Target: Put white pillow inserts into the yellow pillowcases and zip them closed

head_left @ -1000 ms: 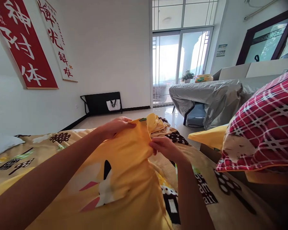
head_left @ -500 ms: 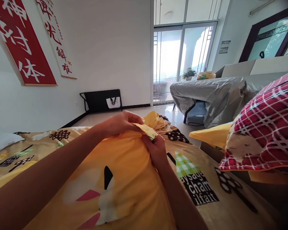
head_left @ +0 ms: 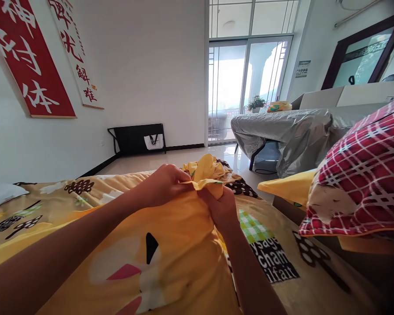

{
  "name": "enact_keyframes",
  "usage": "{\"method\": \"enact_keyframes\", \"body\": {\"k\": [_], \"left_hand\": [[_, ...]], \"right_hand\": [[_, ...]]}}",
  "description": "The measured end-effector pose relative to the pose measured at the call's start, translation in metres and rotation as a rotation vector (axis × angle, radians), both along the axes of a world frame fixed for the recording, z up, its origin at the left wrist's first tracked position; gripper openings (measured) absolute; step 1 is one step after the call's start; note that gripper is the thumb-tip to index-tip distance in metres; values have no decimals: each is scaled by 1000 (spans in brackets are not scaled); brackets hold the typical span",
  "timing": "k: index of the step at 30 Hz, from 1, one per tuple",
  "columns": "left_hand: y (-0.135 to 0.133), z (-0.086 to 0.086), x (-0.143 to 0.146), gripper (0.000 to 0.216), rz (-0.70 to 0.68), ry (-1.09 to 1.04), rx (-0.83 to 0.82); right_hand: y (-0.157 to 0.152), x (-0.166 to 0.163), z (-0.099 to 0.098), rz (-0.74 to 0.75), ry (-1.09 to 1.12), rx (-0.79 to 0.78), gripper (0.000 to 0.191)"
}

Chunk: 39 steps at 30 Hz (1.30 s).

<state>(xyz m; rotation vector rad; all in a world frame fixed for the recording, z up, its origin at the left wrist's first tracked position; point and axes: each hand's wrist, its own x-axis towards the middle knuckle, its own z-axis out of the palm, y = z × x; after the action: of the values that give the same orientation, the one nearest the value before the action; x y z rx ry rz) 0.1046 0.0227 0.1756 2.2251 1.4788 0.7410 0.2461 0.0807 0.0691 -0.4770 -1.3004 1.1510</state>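
Note:
A yellow pillowcase point(head_left: 180, 253) with a white, pink and black cartoon print lies spread in front of me, looking filled out. Its far edge is pinched between the fingers of my left hand point(head_left: 166, 184). Close to it on the right, my right hand point(head_left: 221, 208) grips the same edge, thumb on top. Between the two hands a small flap of the cloth stands up. Some fingertips are hidden behind the fabric. Just beyond the hands lies a bunched yellow cloth point(head_left: 206, 167).
A beige patterned blanket point(head_left: 315, 280) lies beneath. At right are a red plaid pillow point(head_left: 371, 175) and a yellow cloth corner point(head_left: 289, 186). Farther back stands a plastic-covered table point(head_left: 282, 127) with a plant point(head_left: 256, 103). A black folded frame point(head_left: 131, 139) leans on the wall.
Both hands have shifted slightly, the right one a little to the right and down. The pillowcase edge between them has been pulled straighter and turned flatter.

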Motion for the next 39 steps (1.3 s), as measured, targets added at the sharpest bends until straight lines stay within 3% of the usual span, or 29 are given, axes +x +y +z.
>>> {"method": "enact_keyframes", "body": {"k": [6,11,14,17,23,26,31,35,39], "left_hand": [[6,-6,-17,34,-64,-225,-182],[23,-9,-37,43,-67,-90,-240],[21,-3,-36,36,-123,19,-185],[13,4,-22,25,-172,51,-84],[9,0,6,16,-10,51,36],[17,-4,5,15,-2,-106,54],[39,-3,-12,21,50,-218,77],[58,-4,-37,30,169,-255,36],[69,-4,-71,35,306,-471,60]], "right_hand": [[-3,1,0,115,56,20,27],[-3,-2,-2,9,61,94,18],[-4,-3,-1,-123,19,252,4],[-5,-4,0,-206,-9,357,15],[-6,0,0,-258,-58,233,14],[-2,7,3,-194,-73,185,17],[9,13,0,146,-220,67,39],[19,5,-12,202,-403,65,36],[22,-6,-16,196,-627,131,33]]}}
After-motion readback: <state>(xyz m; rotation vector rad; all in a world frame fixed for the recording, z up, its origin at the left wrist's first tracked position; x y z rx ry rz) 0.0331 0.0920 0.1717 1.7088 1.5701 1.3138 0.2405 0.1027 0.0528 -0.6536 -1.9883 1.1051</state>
